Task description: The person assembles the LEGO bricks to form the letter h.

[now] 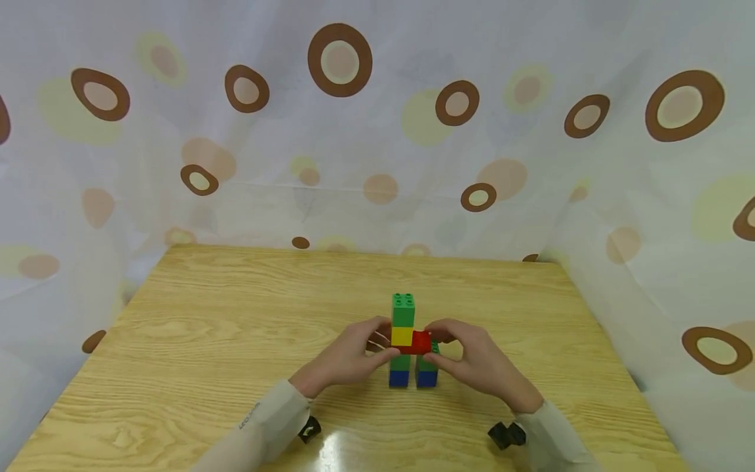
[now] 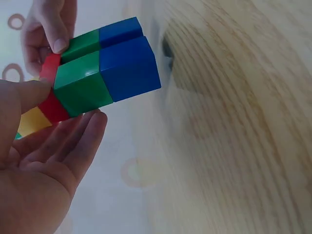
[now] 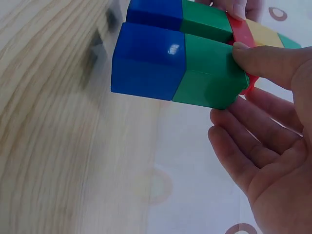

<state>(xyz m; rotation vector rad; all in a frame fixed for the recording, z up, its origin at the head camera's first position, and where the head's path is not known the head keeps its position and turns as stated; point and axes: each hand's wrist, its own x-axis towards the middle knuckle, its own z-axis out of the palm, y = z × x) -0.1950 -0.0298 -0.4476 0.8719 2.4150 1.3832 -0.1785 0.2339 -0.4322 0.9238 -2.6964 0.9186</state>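
Both hands hold a small structure of plastic toy bricks between them. Two legs, each a green brick over a blue brick [image 1: 426, 379], stand side by side under a red brick [image 1: 421, 342] that bridges them. A yellow brick [image 1: 402, 336] sits on the left part of the red one, topped by a green brick [image 1: 404, 313] with studs. My left hand [image 1: 358, 351] grips the red brick's left end, thumb on the near side and fingers behind. At the other end my right hand [image 1: 474, 359] pinches the red brick, its thumb [image 3: 263, 59] near the green leg brick.
A wood-grain table [image 1: 248, 308] lies beneath the hands. White cloth [image 1: 377, 131] with brown rings and pale spots hangs behind it and along both sides. Small black devices [image 1: 507, 434] show beside the sleeves.
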